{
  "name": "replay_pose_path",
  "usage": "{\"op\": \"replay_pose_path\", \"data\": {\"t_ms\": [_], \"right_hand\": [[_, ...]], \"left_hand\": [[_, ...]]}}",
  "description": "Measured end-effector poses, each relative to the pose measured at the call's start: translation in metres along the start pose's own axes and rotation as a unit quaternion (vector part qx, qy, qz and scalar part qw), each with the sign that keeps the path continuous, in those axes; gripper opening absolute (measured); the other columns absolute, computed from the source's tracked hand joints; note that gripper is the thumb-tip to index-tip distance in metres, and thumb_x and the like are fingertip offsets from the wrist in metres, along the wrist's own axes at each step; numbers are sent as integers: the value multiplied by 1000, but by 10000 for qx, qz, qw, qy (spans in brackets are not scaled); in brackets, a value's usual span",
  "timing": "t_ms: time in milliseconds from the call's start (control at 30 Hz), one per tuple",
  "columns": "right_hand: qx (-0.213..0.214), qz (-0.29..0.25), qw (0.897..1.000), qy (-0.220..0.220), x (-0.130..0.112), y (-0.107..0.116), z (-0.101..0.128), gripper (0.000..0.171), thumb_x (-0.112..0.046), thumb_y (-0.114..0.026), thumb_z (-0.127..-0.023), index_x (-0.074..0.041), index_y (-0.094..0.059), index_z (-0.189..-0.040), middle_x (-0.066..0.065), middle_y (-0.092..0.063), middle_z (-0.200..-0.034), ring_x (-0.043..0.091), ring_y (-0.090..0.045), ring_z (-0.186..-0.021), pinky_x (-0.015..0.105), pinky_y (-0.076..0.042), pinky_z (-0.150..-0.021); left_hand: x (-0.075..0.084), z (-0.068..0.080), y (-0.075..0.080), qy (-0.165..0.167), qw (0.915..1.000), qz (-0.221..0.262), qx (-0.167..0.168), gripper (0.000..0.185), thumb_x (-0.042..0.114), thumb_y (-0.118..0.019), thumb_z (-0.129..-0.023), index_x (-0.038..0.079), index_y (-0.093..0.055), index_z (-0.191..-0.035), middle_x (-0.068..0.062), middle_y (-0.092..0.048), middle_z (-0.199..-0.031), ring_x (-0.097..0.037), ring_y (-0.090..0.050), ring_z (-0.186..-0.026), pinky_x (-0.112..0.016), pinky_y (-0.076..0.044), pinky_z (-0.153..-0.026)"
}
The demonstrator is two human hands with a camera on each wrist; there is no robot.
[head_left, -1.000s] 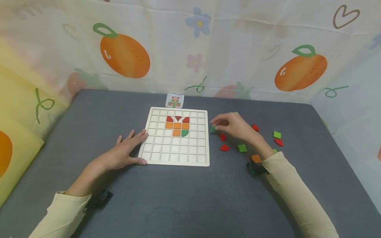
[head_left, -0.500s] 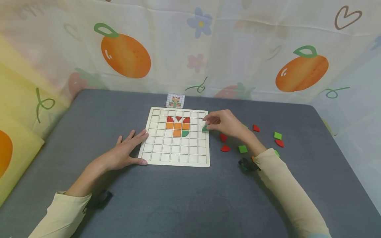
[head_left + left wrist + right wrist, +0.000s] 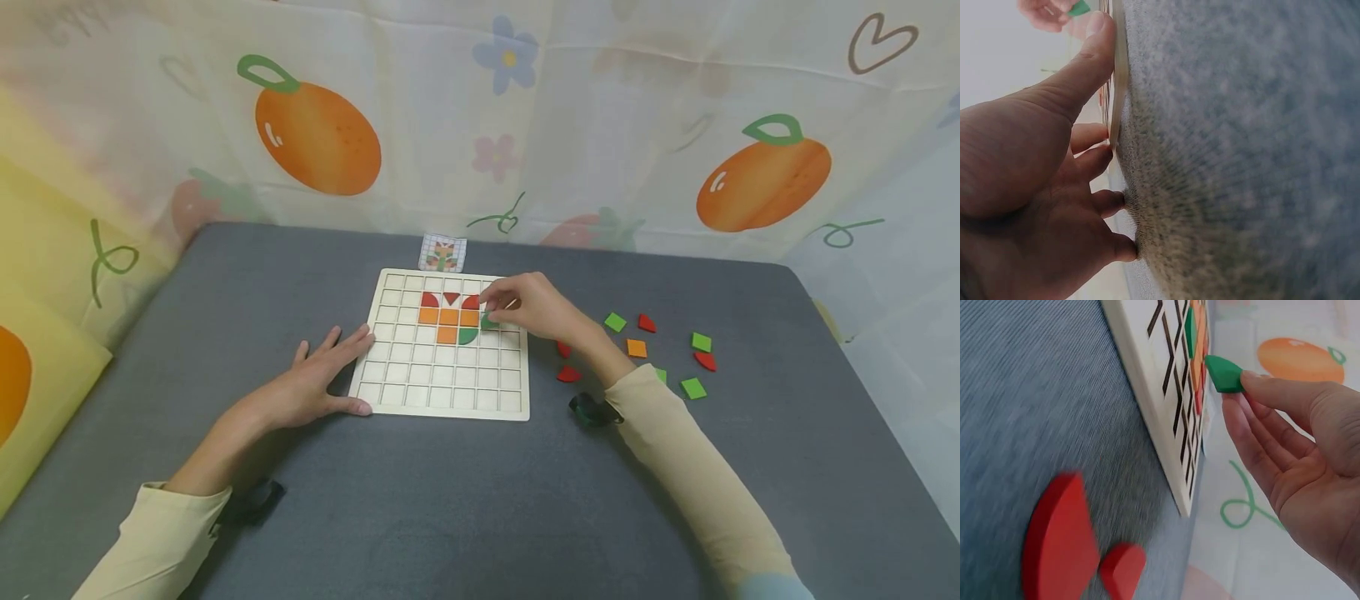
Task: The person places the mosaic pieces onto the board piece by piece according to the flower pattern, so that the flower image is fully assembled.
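My right hand (image 3: 538, 307) pinches a green quarter-circle tile (image 3: 1225, 374) between thumb and fingers, held just above the gridded wooden board (image 3: 431, 377). In the head view that tile is right of the orange squares (image 3: 448, 317) set in the board. Red pieces (image 3: 430, 300) top the pattern, and a second green quarter-circle (image 3: 467, 336) sits beside the lowest orange square. With fingers spread, my left hand (image 3: 315, 379) rests at the board's left edge; its thumb (image 3: 1088, 65) touches the near left corner.
A small picture card (image 3: 442, 253) lies behind the board. To the right, loose tiles are scattered on the grey table: light green squares (image 3: 693, 388), an orange square (image 3: 637, 348) and red quarter-circles (image 3: 568, 374). A printed curtain (image 3: 585, 125) hangs behind the table.
My right hand has carried the green quarter-circle tile leftward from beside the board to over it, uncovering more loose tiles. My left hand has stayed in place.
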State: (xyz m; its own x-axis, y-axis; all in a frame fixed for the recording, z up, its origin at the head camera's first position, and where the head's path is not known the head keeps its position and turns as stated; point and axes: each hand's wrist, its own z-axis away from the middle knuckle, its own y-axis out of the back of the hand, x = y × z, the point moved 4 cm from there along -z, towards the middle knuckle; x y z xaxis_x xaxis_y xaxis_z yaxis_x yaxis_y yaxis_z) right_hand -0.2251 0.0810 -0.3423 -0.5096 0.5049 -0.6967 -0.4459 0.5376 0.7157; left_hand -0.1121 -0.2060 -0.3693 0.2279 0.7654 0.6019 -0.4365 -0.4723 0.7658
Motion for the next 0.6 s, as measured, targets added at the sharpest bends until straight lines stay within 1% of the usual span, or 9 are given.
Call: {"op": "replay_pose_path", "data": {"t_ms": [133, 333, 467, 600], "right_hand": [[-91, -150, 9998, 109, -6, -6, -10, 21, -2, -69, -90, -2, -72, -111, 9, -73, -102, 17, -69, -92, 31, -55, -80], [-125, -349, 9989, 293, -18, -16, -22, 22, -1, -72, -87, 0, -72, -110, 8, -72, -97, 17, -69, -88, 29, -55, -80], [-210, -387, 9983, 392, -21, -24, -28, 23, 0, -73, -86, 1, -72, -110, 7, -72, -95, 16, -68, -87, 26, -54, -82], [-219, -283, 9985, 425, -23, -28, -33, 24, -2, -72, -88, 0, -71, -111, 6, -72, -95, 15, -67, -86, 25, -53, -80]], "left_hand": [[-1, 0, 0, 5, 10000, 26, 4, 100, 40, -78, -80, 6, -23, -156, -17, -12, -163, -50, 2, -145, -72, 6, -106], [-3, 0, 0, 12, 10000, 12, 28, 100, 41, -78, -80, 7, -23, -156, -16, -11, -163, -49, 2, -146, -72, 6, -106], [-3, 1, 0, -38, 10000, 37, 34, 99, 41, -77, -80, 7, -23, -156, -15, -11, -163, -49, 2, -146, -72, 6, -107], [-3, 1, 0, -40, 10000, 55, 25, 99, 41, -77, -80, 7, -23, -156, -15, -10, -163, -49, 2, -146, -72, 7, -107]]}}
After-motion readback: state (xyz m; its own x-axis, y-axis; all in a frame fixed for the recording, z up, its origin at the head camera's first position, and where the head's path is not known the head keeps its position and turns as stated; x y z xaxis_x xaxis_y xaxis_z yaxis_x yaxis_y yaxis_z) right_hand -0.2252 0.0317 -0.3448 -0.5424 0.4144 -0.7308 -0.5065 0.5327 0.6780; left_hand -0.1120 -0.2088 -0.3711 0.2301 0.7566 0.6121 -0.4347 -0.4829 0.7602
